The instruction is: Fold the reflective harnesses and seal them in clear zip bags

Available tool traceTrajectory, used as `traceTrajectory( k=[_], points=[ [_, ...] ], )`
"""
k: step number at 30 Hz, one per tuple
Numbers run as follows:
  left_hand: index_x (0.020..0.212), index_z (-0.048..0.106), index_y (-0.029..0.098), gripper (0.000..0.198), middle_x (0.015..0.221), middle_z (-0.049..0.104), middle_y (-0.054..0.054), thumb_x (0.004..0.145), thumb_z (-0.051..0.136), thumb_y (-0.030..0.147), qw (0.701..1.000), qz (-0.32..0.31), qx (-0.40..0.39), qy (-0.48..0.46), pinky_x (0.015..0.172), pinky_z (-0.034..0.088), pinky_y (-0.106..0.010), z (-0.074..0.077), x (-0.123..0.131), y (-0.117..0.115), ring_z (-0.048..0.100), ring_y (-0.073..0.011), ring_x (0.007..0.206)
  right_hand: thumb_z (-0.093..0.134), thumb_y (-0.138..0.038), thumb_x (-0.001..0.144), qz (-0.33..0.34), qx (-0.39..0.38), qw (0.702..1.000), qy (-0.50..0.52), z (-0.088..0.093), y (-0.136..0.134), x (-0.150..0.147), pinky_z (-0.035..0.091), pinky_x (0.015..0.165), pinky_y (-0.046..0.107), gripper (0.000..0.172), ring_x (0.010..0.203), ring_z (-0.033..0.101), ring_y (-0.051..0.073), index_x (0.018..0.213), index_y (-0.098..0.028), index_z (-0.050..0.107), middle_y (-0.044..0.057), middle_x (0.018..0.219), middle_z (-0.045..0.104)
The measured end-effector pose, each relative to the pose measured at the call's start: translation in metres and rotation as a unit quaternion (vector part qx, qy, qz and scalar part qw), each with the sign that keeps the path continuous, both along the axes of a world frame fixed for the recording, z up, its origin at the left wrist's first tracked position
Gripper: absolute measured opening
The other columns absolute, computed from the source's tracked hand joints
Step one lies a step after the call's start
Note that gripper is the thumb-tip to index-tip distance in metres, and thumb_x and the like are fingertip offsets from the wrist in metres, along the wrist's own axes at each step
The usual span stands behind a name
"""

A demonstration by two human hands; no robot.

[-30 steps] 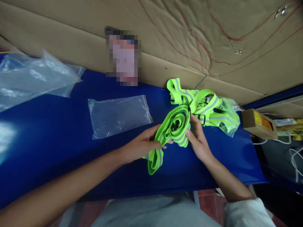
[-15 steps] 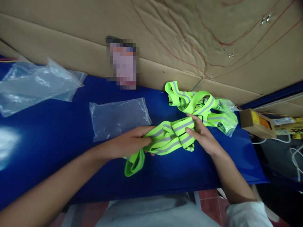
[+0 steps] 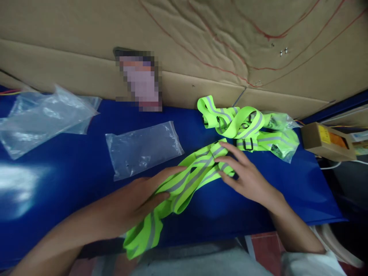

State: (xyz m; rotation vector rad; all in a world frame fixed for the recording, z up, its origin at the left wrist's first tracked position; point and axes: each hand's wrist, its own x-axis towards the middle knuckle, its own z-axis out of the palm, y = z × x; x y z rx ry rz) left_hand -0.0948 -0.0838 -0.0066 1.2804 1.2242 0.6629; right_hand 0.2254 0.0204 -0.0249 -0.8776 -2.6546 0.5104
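A neon green strap with grey reflective stripes point(image 3: 189, 178) lies stretched across the blue table point(image 3: 71, 184), its lower end hanging over the near edge. My left hand point(image 3: 138, 197) rests flat on the strap's middle, fingers extended. My right hand point(image 3: 244, 174) presses the strap's far end with spread fingers. A tangled pile of similar green straps point(image 3: 247, 128) sits just beyond my right hand, partly in a clear bag.
An empty clear zip bag point(image 3: 143, 147) lies left of the strap. More clear bags point(image 3: 43, 115) lie at the far left. Cardboard point(image 3: 201, 42) lines the back. A small cardboard box point(image 3: 327, 142) sits off the right edge.
The strap was a loose coil held up in both hands; it now lies flattened and stretched on the table under open hands. My left hand has slid toward me.
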Motion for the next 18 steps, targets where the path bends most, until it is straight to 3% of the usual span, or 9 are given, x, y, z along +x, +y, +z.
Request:
traceTrajectory(
  k=[3,6,11,13,15,17,18],
  points=[
    [0.157,0.047,0.04,0.062,0.147,0.065,-0.001,0.097,0.061,0.032,0.987,-0.1,0.024,0.124,0.096,0.06,-0.031,-0.001,-0.019,-0.022,0.072,-0.028,0.121,0.054,-0.021,0.103,-0.078,-0.002,0.996,0.035,0.002,0.014,0.019,0.056,0.11,0.044,0.02,0.14,0.056,0.027,0.12,-0.023,0.065,0.012,0.152,0.05],
    [0.157,0.045,0.043,0.064,0.144,0.068,0.0,0.096,0.059,0.031,0.972,-0.108,0.075,0.197,0.091,0.063,-0.029,-0.005,-0.038,-0.047,0.076,-0.0266,0.113,0.052,-0.024,0.104,-0.136,0.047,0.99,-0.009,0.001,0.018,0.026,0.061,0.096,0.046,0.024,0.128,0.064,0.031,0.123,-0.021,0.066,0.013,0.15,0.054],
    [0.151,0.051,0.043,0.052,0.136,0.072,0.002,0.099,0.052,0.034,0.914,-0.093,0.215,0.33,0.084,0.067,-0.031,0.01,-0.033,-0.067,0.079,-0.0251,0.103,0.058,-0.043,0.104,-0.108,0.089,0.99,0.011,0.003,-0.005,0.005,0.056,0.104,0.051,0.034,0.123,0.067,0.033,0.13,-0.022,0.066,0.012,0.14,0.064],
    [0.146,0.056,0.035,0.046,0.134,0.072,-0.003,0.101,0.047,0.029,0.877,-0.077,0.281,0.381,0.085,0.066,-0.035,0.019,-0.014,-0.06,0.078,-0.0259,0.105,0.065,-0.06,0.097,-0.085,0.089,0.992,0.001,-0.001,-0.017,-0.006,0.057,0.1,0.055,0.057,0.121,0.067,0.037,0.136,-0.018,0.062,0.016,0.138,0.065],
    [0.142,0.059,0.025,0.042,0.135,0.07,-0.011,0.102,0.047,0.021,0.835,-0.08,0.365,0.405,0.096,0.061,-0.04,0.023,0.011,-0.041,0.071,-0.0288,0.119,0.068,-0.065,0.092,-0.072,0.081,0.994,-0.023,-0.009,-0.025,-0.013,0.058,0.094,0.06,0.073,0.12,0.066,0.042,0.142,-0.014,0.055,0.021,0.139,0.063],
    [0.138,0.061,0.023,0.039,0.137,0.068,-0.012,0.101,0.049,0.014,0.801,-0.119,0.448,0.379,0.11,0.052,-0.045,0.02,0.036,-0.012,0.063,-0.0294,0.131,0.069,-0.05,0.095,-0.052,0.055,0.997,-0.021,-0.018,-0.026,-0.016,0.058,0.094,0.061,0.063,0.122,0.064,0.043,0.142,-0.013,0.05,0.022,0.138,0.062],
    [0.137,0.062,0.023,0.039,0.139,0.067,-0.012,0.101,0.049,0.012,0.794,-0.175,0.449,0.371,0.116,0.047,-0.047,0.015,0.047,0.003,0.06,-0.0291,0.135,0.069,-0.039,0.095,-0.039,0.033,0.999,-0.004,-0.021,-0.025,-0.016,0.058,0.097,0.06,0.055,0.124,0.063,0.041,0.141,-0.015,0.048,0.022,0.137,0.062]
  ],
)
